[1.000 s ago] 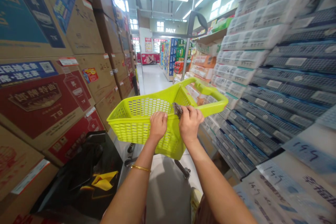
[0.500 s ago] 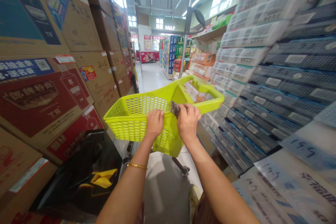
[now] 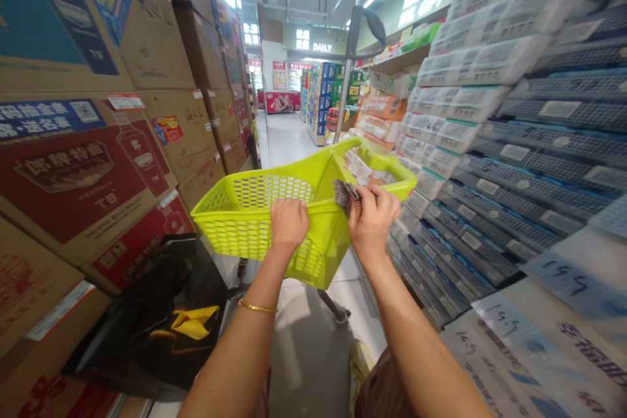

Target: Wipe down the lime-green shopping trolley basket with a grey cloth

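A lime-green shopping cart basket [image 3: 249, 233] with perforated walls stands in front of me, its looped handle toward the right. My left hand [image 3: 289, 222] is closed over the near rim, fingers curled inside. My right hand [image 3: 373, 217] is closed on a crumpled grey cloth [image 3: 343, 197], which lies against the rim close to the handle end. Part of the cloth is hidden by my fingers.
Stacked cardboard boxes [image 3: 73, 173] wall the left side, with a black bin holding a yellow cloth [image 3: 196, 322] below them. Packs of tissue [image 3: 460, 104] and dark packaged goods [image 3: 529, 137] rise on the right. A metal pole [image 3: 349, 78] stands behind the basket.
My right hand has slid right along the rim toward the handle, carrying the grey cloth. My left hand keeps its hold on the basket.
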`<move>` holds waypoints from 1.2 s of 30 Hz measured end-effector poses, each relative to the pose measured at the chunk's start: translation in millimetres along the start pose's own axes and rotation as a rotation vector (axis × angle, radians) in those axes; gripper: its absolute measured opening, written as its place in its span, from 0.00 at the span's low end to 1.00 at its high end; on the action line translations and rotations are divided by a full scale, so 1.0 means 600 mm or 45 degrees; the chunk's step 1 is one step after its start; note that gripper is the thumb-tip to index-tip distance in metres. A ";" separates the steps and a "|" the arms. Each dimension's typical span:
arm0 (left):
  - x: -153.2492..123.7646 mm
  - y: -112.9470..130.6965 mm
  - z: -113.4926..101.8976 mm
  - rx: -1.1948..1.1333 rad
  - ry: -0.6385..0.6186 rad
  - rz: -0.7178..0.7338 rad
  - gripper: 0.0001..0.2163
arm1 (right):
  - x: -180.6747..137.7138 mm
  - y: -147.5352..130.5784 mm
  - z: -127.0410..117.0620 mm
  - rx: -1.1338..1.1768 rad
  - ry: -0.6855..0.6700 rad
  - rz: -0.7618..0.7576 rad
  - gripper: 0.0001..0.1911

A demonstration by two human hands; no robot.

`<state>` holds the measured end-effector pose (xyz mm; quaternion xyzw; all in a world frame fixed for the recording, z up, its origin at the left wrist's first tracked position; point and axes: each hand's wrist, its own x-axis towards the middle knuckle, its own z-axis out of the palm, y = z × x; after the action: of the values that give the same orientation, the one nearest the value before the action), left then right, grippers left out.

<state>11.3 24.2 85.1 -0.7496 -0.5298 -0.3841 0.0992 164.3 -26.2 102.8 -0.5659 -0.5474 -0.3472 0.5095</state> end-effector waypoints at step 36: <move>-0.006 0.040 0.030 -0.390 0.055 0.176 0.17 | -0.009 0.019 0.003 -0.038 0.104 -0.057 0.13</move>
<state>40.0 21.6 76.7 -0.7823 -0.4100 -0.4685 0.0213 174.1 -24.4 94.7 -0.5464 -0.5335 -0.3895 0.5148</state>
